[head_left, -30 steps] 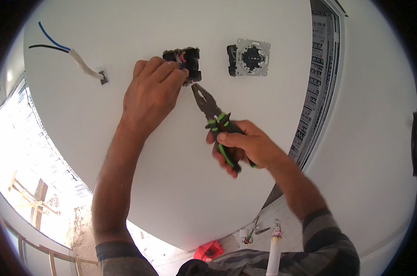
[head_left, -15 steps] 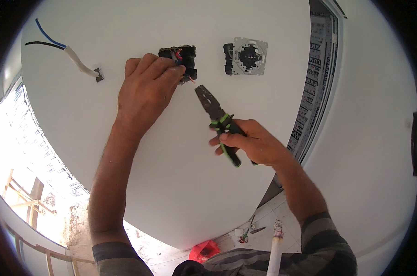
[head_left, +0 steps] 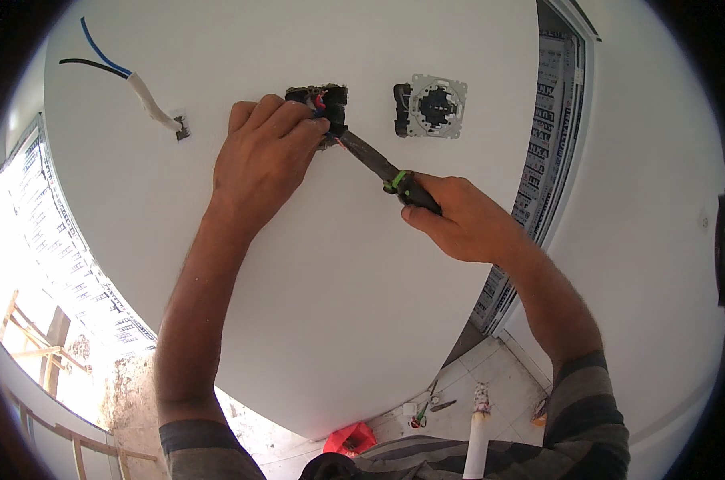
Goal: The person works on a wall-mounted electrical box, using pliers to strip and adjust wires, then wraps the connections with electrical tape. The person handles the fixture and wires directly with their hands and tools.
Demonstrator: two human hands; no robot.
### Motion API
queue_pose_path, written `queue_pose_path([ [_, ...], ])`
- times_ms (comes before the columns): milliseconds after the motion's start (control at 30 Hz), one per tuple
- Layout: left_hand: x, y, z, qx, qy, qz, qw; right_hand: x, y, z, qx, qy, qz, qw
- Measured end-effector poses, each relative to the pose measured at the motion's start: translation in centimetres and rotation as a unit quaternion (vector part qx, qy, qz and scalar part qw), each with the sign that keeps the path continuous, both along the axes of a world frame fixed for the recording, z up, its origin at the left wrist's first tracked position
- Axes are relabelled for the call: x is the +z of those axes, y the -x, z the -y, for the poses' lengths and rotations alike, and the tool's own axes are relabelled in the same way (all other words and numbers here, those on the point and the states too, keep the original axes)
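Note:
My left hand [head_left: 268, 156] is closed at the black wall box [head_left: 337, 100], its fingertips pinching a wire at the opening; the fingers cover much of it. Red and blue wires show inside, and a thin bare copper end [head_left: 341, 144] sticks out below. In my right hand [head_left: 466, 212] are dark pliers [head_left: 370, 156] with green-trimmed handles, gripped closed in the palm. Their jaws are at the lower right corner of the box, right beside the copper end; whether they bite on it I cannot tell.
To the right, a socket insert with a grey frame [head_left: 437, 106] is mounted in the white wall. At left, a white cable [head_left: 148, 100] with blue and black cores sticks out. Below are a red bag [head_left: 350, 438], scissors [head_left: 419, 416] on the tiles and a lit cigarette [head_left: 478, 432].
The pliers have moved up and left to the box and turned edge-on, with my right hand now wrapped over their handles. My left hand stays at the box.

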State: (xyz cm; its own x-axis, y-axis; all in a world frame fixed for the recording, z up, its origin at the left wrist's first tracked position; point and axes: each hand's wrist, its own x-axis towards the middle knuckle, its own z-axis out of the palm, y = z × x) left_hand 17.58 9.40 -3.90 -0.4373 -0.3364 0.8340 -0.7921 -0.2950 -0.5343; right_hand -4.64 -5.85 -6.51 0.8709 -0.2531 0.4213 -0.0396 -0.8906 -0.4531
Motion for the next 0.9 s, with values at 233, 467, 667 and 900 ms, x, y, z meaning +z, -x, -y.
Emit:
queue_pose_path([
  [233,0.0,0.1,0.0,0.011,-0.001,-0.008,1.0,0.8,-0.2,-0.3,-0.02,0.032,-0.024,0.999],
  [467,-0.1,-0.1,0.3,-0.003,0.002,0.002,1.0,0.0,-1.0,0.3,0.018,-0.096,-0.043,0.994],
  [667,0.2,-0.3,-0.4,-0.025,-0.005,0.008,1.0,-3.9,-3.2,0.9,0.341,-0.521,-0.038,0.782],
  [900,0.2,0.2,0.3,-0.055,0.002,0.014,0.998,-9.4,-7.1,-0.4,0.574,-0.662,-0.016,0.482],
])
